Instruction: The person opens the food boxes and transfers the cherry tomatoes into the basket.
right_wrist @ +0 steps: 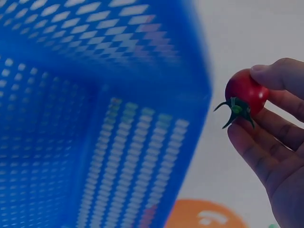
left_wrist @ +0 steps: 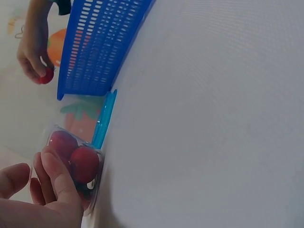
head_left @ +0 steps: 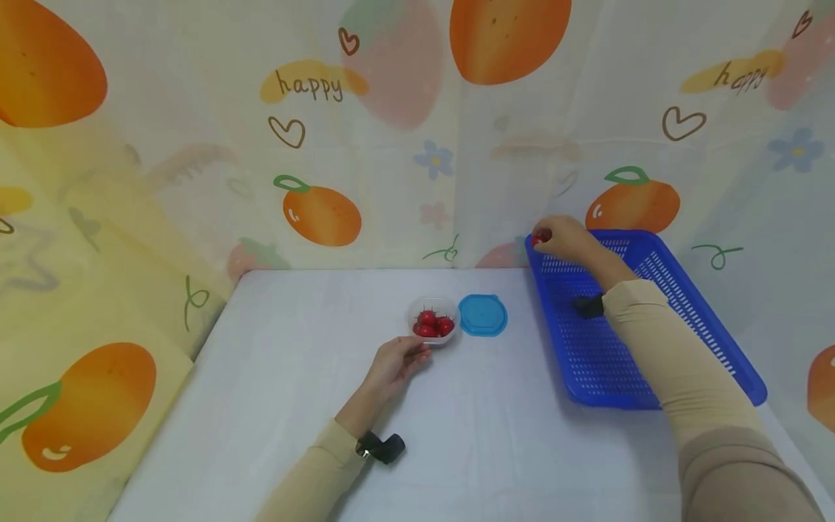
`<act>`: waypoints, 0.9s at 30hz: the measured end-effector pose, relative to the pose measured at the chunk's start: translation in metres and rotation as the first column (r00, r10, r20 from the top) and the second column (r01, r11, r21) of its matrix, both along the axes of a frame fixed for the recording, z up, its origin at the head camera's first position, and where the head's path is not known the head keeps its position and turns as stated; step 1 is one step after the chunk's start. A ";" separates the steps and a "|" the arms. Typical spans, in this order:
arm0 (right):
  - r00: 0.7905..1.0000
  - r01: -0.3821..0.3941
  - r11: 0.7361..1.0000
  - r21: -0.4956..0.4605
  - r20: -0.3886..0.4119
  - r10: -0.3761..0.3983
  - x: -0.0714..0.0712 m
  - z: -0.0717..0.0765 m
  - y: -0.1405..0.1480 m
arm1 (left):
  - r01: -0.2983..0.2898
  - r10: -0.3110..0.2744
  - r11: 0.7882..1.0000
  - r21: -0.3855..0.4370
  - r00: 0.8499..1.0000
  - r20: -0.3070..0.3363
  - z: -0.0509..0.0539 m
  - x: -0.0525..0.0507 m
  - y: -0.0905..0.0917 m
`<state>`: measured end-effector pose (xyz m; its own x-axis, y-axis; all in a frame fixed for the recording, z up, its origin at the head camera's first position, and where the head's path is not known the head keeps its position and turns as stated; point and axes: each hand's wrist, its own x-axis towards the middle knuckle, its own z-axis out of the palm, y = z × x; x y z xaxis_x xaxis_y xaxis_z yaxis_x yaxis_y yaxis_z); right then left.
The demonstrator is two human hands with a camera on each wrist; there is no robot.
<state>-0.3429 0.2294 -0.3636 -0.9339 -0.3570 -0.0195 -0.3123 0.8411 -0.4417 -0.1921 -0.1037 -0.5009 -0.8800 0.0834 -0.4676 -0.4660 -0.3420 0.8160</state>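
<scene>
My right hand (head_left: 566,239) pinches a red cherry tomato (right_wrist: 247,92) with a green stem between thumb and fingertips. It is at the far left corner of the blue plastic basket (head_left: 559,348), just off the rim in the right wrist view. My left hand (head_left: 394,366) is at the near side of a small clear container (head_left: 450,341), its loosely bent fingers (left_wrist: 58,173) touching the wall. Several red tomatoes (head_left: 427,330) lie inside the container. A blue lid (head_left: 483,315) is on the table just right of it.
The white-covered table (head_left: 274,406) carries the container, lid and basket. The tall, perforated basket takes up the right side. A fruit-printed curtain (head_left: 398,181) hangs behind the table's far edge and along its left side.
</scene>
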 end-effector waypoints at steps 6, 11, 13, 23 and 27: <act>1.000 0.017 1.000 -0.019 -0.003 -0.017 -0.006 -0.014 0.022 | -0.002 0.002 1.000 0.000 1.000 -0.015 -0.001 -0.002 -0.001; 0.999 0.025 1.000 0.012 0.033 -0.026 -0.009 -0.031 0.034 | -0.021 0.021 1.000 -0.008 1.000 -0.007 -0.003 -0.003 -0.002; 0.997 0.046 0.999 0.021 0.059 -0.047 -0.009 -0.038 0.036 | -0.023 0.023 1.000 -0.012 1.000 -0.007 -0.003 -0.003 -0.002; 0.998 0.042 0.998 0.045 0.053 -0.045 -0.007 -0.074 0.035 | -0.024 0.023 0.999 -0.034 1.000 -0.018 -0.003 -0.001 -0.004; 0.997 0.039 0.995 0.089 0.061 -0.044 -0.006 -0.084 0.034 | -0.018 0.017 1.000 -0.025 1.000 -0.010 -0.003 -0.002 -0.004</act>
